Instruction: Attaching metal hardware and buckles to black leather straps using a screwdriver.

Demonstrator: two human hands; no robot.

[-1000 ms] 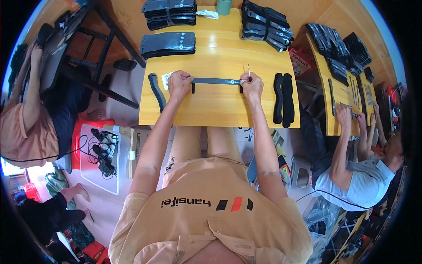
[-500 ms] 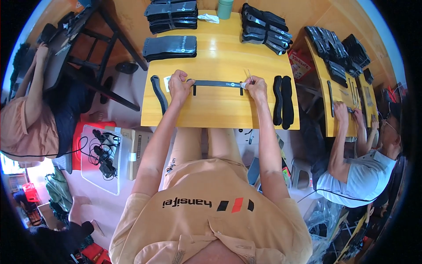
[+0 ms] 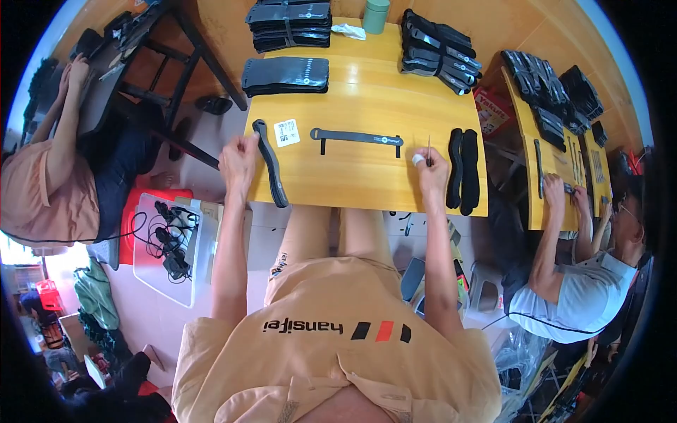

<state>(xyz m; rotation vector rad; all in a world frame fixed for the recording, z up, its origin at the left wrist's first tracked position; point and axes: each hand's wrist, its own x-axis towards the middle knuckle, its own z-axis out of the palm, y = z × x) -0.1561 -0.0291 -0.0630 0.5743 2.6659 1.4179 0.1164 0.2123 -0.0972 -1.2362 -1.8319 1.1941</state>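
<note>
A dark grey strap (image 3: 356,137) with a looped left end and a pale mark near its right end lies flat mid-table, apart from both hands. Two short black strips (image 3: 323,146) stick out from under it. My left hand (image 3: 238,168) has its fingers closed by the table's left edge, beside a pile of dark straps (image 3: 269,166); whether anything is in them is hidden. My right hand (image 3: 433,175), white wrap on one finger, grips a thin pointed metal tool (image 3: 429,143). Black fuzzy strips (image 3: 462,171) lie just right of it.
Strap stacks (image 3: 285,76) and a bound bundle (image 3: 441,53) occupy the far side of the yellow table (image 3: 367,187), with a green canister (image 3: 376,15). A white label (image 3: 287,133) lies at left. A plastic bin of cables (image 3: 169,247) stands on the floor. Co-workers sit on both sides.
Both hands have let go of the grey strap and moved apart. My left hand went left to the table's edge; my right hand drew back rightward and nearer. The view shifted slightly.
</note>
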